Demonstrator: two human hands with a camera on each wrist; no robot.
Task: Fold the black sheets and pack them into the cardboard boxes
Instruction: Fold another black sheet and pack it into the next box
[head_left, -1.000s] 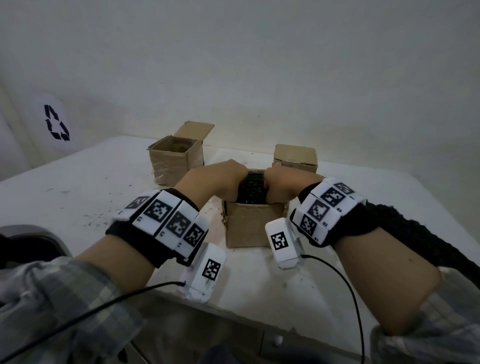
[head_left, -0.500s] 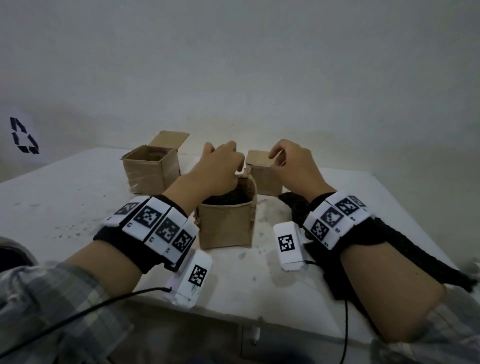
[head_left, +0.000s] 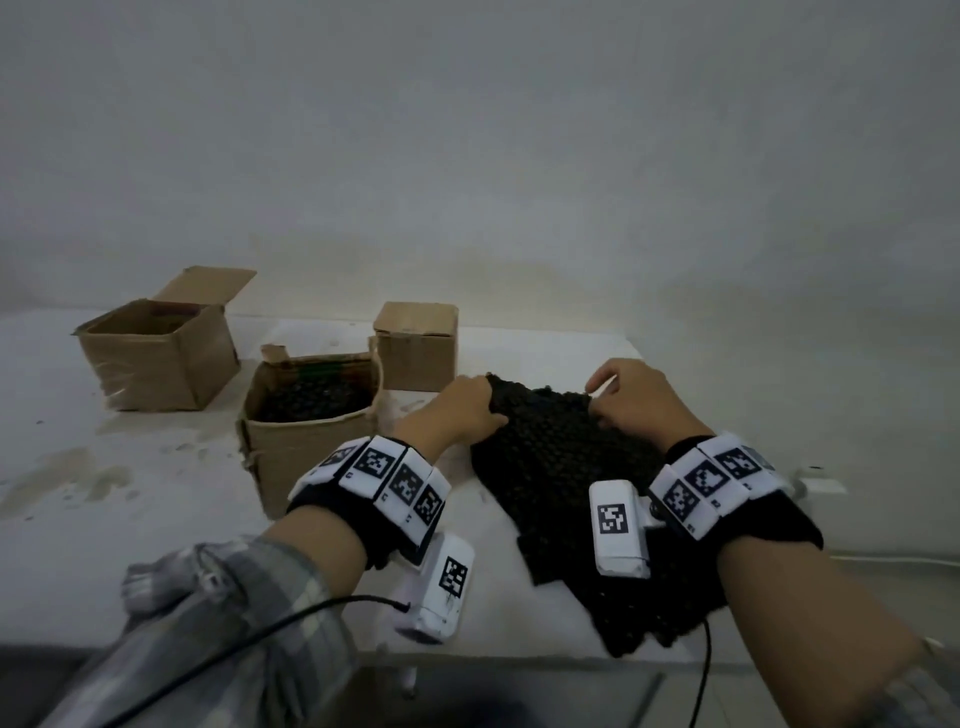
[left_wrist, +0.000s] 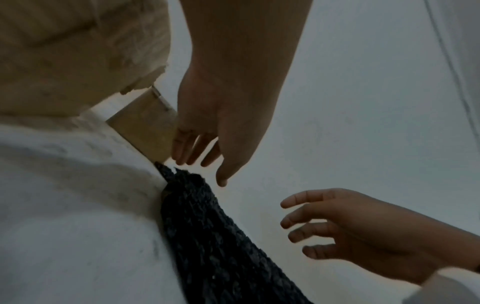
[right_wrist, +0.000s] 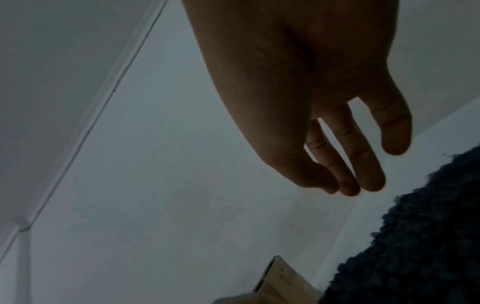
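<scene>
A black knobbly sheet (head_left: 561, 467) lies flat on the white table (head_left: 130, 493), right of centre, reaching the near edge. My left hand (head_left: 462, 410) hovers at its far left corner and my right hand (head_left: 628, 400) at its far right edge. In the left wrist view the left hand (left_wrist: 228, 131) hangs with relaxed fingers just above the sheet (left_wrist: 221, 236), holding nothing, and the right hand (left_wrist: 350, 226) is spread and loosely curved. The right wrist view shows the right hand (right_wrist: 324, 123) with straight fingers above the sheet (right_wrist: 415, 246). The near cardboard box (head_left: 306, 452) holds a packed black sheet (head_left: 317, 395).
An open cardboard box (head_left: 156, 358) with its flap up stands at the back left. A closed small box (head_left: 415, 348) stands behind the sheet's far left corner, close to my left fingers. A grey wall runs right behind the table. Cables hang from both wrists.
Both hands have left the near box, where they were pressing a sheet down, and moved right to the far edge of the loose sheet. The view has swung right.
</scene>
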